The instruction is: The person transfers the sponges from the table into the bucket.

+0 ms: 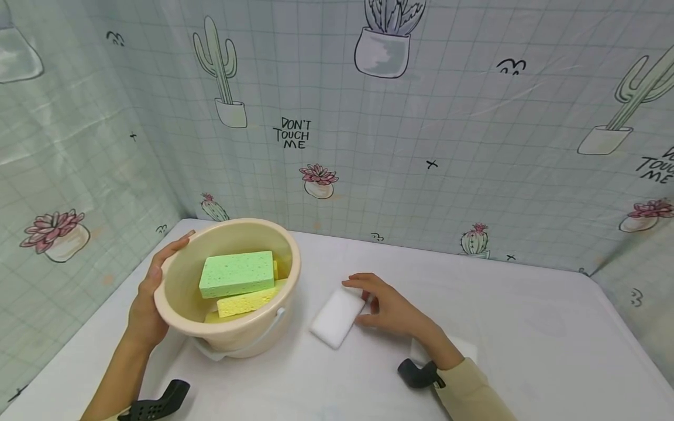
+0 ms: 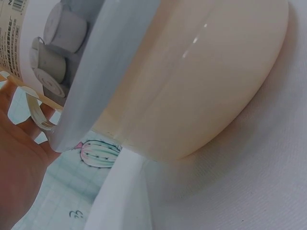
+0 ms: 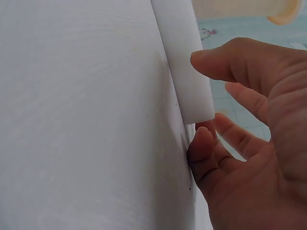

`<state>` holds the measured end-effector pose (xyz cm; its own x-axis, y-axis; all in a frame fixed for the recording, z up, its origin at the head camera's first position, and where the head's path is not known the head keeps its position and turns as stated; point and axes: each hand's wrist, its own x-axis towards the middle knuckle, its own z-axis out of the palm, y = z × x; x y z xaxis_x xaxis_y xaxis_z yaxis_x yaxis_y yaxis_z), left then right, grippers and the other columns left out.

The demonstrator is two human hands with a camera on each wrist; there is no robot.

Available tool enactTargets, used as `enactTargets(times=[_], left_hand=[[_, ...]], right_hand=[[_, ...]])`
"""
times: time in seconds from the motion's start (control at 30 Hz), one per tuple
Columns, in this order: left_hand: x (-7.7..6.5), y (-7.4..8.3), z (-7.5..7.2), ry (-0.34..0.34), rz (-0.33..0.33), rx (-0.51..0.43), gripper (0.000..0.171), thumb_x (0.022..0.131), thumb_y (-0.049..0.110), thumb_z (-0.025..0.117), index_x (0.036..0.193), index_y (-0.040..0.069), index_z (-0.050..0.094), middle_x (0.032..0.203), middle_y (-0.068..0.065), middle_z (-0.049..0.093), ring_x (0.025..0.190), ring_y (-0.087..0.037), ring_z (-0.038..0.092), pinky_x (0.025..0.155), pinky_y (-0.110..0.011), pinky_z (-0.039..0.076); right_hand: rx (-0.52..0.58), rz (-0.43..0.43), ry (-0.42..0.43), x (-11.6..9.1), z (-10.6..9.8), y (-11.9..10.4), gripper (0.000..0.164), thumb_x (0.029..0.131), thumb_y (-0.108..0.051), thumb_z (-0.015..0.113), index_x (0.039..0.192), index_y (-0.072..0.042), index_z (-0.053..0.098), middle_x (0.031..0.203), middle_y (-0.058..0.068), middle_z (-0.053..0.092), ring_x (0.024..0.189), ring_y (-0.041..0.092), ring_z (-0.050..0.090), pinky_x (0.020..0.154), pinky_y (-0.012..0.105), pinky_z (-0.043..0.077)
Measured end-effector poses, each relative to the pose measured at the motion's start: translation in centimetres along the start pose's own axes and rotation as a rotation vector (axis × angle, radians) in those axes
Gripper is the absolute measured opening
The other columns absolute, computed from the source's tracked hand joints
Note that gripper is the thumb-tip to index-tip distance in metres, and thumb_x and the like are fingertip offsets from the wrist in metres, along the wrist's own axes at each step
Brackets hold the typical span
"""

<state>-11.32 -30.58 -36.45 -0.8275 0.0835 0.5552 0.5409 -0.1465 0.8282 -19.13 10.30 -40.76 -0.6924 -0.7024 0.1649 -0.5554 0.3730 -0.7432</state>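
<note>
A cream bucket [image 1: 253,342] stands on the table, leaning slightly. Inside it a green sponge [image 1: 237,272] lies on top of yellow sponges [image 1: 247,303]. My left hand [image 1: 147,304] grips the bucket's left side at the rim, some fingers hidden behind it. Flat on the table to the right of the bucket lies a white sponge block [image 1: 336,318]. My right hand [image 1: 392,307] is at that block's right end, thumb and fingers spread about it; the right wrist view shows no firm pinch.
Another white piece [image 1: 463,348] lies on the table, partly hidden beneath my right wrist. The bucket's pale handle [image 1: 263,336] hangs down at its front. A cactus-print sheet [image 1: 379,146] walls the table's back and sides. A printed label [image 2: 9,43] shows on the bucket.
</note>
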Motion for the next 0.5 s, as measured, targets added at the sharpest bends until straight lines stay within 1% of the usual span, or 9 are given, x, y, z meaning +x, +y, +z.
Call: enactTargets(times=[0.17,0.27,0.33,0.4,0.5], left_hand=[[-0.03,0.01,0.04,0.000,-0.005,0.003,0.051,0.103,0.025,0.017,0.146,0.000,0.027,0.155,-0.011,0.023,0.142,-0.019,0.019,0.107,-0.020,0.026],[-0.02,-0.03,-0.02,-0.009,-0.001,-0.001,0.051,0.103,0.025,0.017,0.147,0.001,0.027,0.155,-0.011,0.022,0.142,-0.019,0.019,0.108,-0.020,0.026],[-0.02,-0.07,-0.07,-0.017,0.003,-0.005,0.051,0.103,0.025,0.017,0.147,0.001,0.026,0.155,-0.011,0.022,0.142,-0.019,0.018,0.108,-0.021,0.025],[-0.01,-0.08,-0.09,-0.024,0.008,-0.009,0.051,0.103,0.025,0.016,0.147,0.001,0.026,0.155,-0.010,0.021,0.142,-0.019,0.018,0.108,-0.021,0.025],[-0.01,-0.09,-0.11,-0.029,0.010,-0.011,0.051,0.103,0.024,0.016,0.147,0.001,0.026,0.155,-0.010,0.021,0.142,-0.019,0.018,0.108,-0.021,0.025]], right_hand=[[0.010,-0.033,-0.029,-0.06,-0.10,0.09,0.066,0.079,-0.006,0.078,0.138,-0.012,0.049,0.139,0.008,0.043,0.084,0.022,0.051,0.065,0.026,0.048],[0.024,-0.033,-0.065,-0.09,-0.18,-0.01,0.067,0.079,-0.008,0.078,0.138,-0.014,0.049,0.119,0.006,0.054,0.079,0.019,0.052,0.063,0.024,0.047],[0.028,-0.026,-0.089,-0.09,-0.19,-0.04,0.067,0.079,-0.009,0.079,0.138,-0.017,0.049,0.103,0.005,0.057,0.074,0.016,0.053,0.063,0.024,0.047],[0.026,-0.015,-0.106,-0.07,-0.20,-0.03,0.066,0.078,-0.009,0.079,0.137,-0.019,0.049,0.091,0.004,0.056,0.071,0.013,0.052,0.063,0.023,0.047],[0.035,-0.013,-0.115,-0.03,-0.19,-0.01,0.062,0.078,-0.007,0.078,0.134,-0.017,0.052,0.092,0.002,0.055,0.074,0.013,0.053,0.065,0.024,0.048]])
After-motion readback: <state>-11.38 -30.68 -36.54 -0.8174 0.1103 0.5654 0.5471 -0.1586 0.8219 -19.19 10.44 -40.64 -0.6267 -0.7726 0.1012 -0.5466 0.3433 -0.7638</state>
